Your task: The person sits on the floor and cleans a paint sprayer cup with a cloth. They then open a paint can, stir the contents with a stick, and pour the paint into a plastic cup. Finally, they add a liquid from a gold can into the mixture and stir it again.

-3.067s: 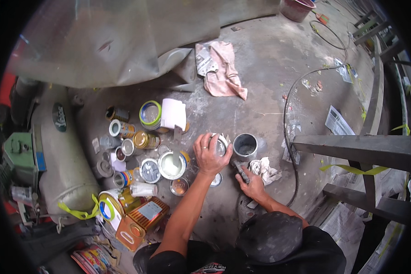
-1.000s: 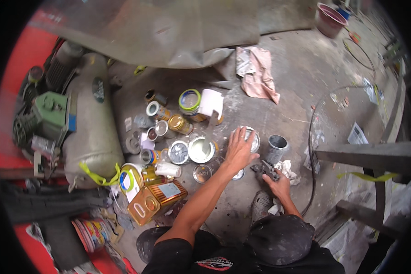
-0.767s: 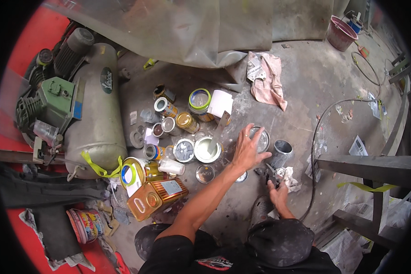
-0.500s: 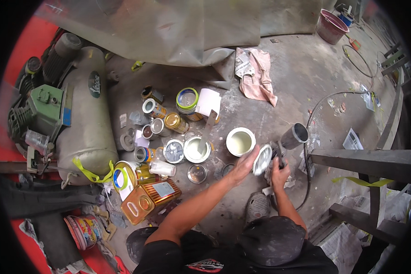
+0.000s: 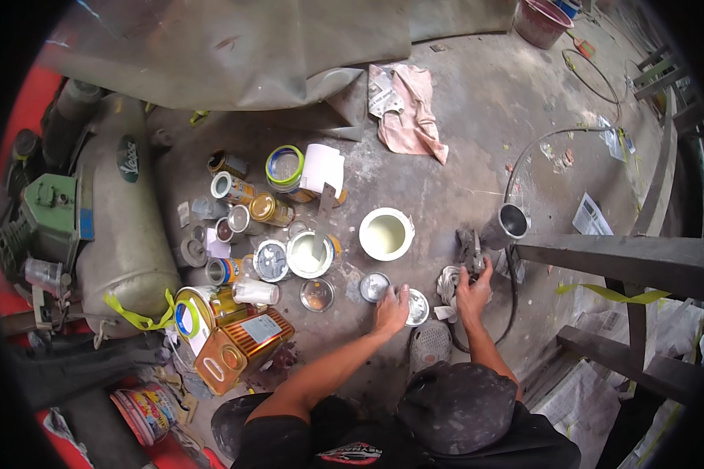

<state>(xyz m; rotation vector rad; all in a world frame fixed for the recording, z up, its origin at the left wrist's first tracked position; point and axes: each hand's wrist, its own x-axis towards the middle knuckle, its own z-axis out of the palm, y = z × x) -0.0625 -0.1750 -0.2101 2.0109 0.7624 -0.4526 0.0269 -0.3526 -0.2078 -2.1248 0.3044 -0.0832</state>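
My left hand (image 5: 393, 311) grips a round metal lid (image 5: 417, 307) low at the floor, beside a second lid (image 5: 375, 287). My right hand (image 5: 473, 288) is shut on a dirty grey spray gun (image 5: 471, 252), whose cylindrical cup (image 5: 507, 227) faces upward at a tilt. A can of pale liquid (image 5: 385, 234) stands uncovered above my hands. Left of it, another open can (image 5: 305, 256) has a flat stick in it. A white rag (image 5: 449, 283) lies just left of my right hand, partly hidden.
Several cans (image 5: 262, 209) and an orange metal tin (image 5: 239, 352) crowd the left, beside a compressor tank (image 5: 123, 250). Dark metal beams (image 5: 610, 266) stand at the right, near a black hose (image 5: 513, 305). A pink cloth (image 5: 414, 117) and a maroon tub (image 5: 538, 27) lie farther forward.
My left hand has lifted the lid off the pale-liquid can and brought it down toward me. The spray gun and cup in my right hand have risen and tilted.
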